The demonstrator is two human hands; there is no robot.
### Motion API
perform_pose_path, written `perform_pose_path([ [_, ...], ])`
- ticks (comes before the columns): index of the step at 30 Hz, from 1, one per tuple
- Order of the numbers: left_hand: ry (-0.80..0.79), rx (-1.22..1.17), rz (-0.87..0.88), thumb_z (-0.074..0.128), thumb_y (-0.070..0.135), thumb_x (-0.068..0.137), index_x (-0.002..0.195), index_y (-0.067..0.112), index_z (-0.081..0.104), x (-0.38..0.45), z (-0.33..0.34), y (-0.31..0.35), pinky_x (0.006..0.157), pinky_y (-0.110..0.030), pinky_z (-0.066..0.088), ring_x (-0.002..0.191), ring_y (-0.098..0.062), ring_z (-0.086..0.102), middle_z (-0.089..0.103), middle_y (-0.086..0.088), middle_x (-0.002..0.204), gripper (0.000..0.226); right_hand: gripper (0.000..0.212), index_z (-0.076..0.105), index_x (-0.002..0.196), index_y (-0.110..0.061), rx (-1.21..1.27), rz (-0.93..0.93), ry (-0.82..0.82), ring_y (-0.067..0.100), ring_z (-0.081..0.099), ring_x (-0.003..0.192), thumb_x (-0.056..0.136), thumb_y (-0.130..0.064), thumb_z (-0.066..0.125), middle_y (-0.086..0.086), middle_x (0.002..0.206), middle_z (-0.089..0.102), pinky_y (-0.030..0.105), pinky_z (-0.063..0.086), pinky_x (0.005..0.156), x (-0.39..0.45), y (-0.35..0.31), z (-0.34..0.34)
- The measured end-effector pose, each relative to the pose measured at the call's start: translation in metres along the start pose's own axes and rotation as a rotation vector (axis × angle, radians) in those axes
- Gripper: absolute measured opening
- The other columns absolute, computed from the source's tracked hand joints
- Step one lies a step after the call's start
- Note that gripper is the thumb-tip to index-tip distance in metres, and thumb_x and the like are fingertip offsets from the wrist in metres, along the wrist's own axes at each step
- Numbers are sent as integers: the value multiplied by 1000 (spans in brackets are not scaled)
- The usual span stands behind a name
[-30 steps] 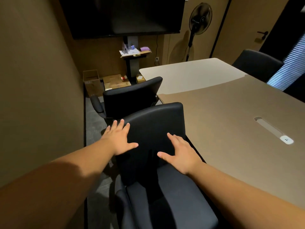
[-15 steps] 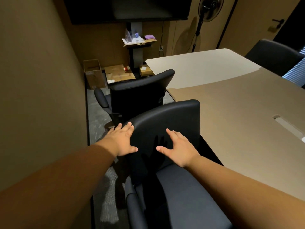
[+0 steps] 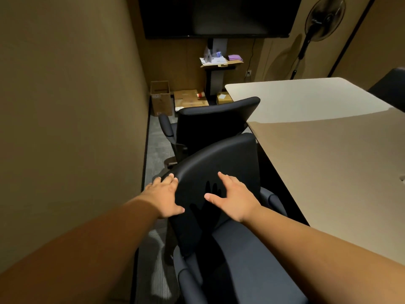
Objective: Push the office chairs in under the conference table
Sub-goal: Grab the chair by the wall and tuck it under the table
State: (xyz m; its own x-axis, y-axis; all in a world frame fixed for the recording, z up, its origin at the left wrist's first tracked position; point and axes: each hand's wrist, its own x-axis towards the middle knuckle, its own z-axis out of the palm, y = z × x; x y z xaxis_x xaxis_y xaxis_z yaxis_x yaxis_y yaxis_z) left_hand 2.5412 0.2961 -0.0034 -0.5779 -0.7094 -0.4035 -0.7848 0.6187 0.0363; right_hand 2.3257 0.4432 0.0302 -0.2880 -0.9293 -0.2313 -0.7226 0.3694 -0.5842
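A black, smooth-backed office chair (image 3: pixel 219 172) with a dark padded seat is seen at the centre of the view, turned so that its backrest faces away from the camera and its seat points toward 6 o'clock. The left hand (image 3: pixel 163 198) is laid flat on the backrest's left edge, fingers straight and together, thumb spread toward 3 o'clock. The right hand (image 3: pixel 233 198) is pressed on the inner face of the backrest with fingers extended and slightly splayed; nothing is gripped by either hand. The chair stands just beside the long edge of the pale beige, glossy conference table (image 3: pixel 328 139), which fills the view from 1 to 4 o'clock; whether the chair's right armrest touches the table's dark side cannot be told in the shadow.

A second black office chair (image 3: pixel 210 126) with curved armrests is placed at 12 o'clock from the first, its backrest near the table's corner. At 2 o'clock, a third dark chair back (image 3: pixel 392 88) is cut by the frame edge on the table's far side.

Beyond, at 12 o'clock, a large dark wall screen (image 3: pixel 219 16) is mounted above a stand with a small cluttered shelf (image 3: pixel 221 61). Brown cardboard boxes (image 3: pixel 161 99) lie on the grey carpet at 11 o'clock, and a black pedestal fan (image 3: pixel 324 18) stands at 1 o'clock.
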Motion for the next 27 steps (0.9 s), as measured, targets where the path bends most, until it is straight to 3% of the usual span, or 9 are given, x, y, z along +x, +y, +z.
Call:
perform_pose_path([
  [12, -40, -103, -243, 62, 66, 88, 166, 19, 7, -177, 62, 41, 123, -49, 21, 153, -38, 15, 2, -3, 174, 107, 88, 24, 164, -27, -52, -182, -184, 25, 28, 152, 94, -71, 54, 1, 167, 30, 44, 29, 122, -111, -34, 42],
  [19, -49, -143, -182, 65, 65, 86, 163, 20, 20, -256, 87, 70, 118, -46, 32, 146, -35, 29, 22, -4, 166, 100, 85, 30, 162, -20, -72, -179, -300, 28, 35, 149, 97, -73, 43, 7, 165, 33, 39, 30, 120, -157, -52, 76],
  [24, -77, -171, -71, 67, 60, 88, 159, 29, 35, -301, 94, 84, 111, -45, 40, 135, -32, 41, 40, 0, 149, 84, 88, 31, 161, -16, -36, -108, -314, 32, 36, 148, 97, -76, 38, 11, 164, 36, 40, 29, 119, -184, -63, 96],
  [27, -81, -186, 20, 69, 54, 89, 156, 28, 40, -331, 104, 97, 110, -43, 41, 132, -32, 43, 41, 1, 149, 77, 85, 38, 156, -14, -3, -64, -305, 34, 43, 143, 97, -75, 36, 13, 158, 44, 42, 34, 115, -207, -68, 109],
])
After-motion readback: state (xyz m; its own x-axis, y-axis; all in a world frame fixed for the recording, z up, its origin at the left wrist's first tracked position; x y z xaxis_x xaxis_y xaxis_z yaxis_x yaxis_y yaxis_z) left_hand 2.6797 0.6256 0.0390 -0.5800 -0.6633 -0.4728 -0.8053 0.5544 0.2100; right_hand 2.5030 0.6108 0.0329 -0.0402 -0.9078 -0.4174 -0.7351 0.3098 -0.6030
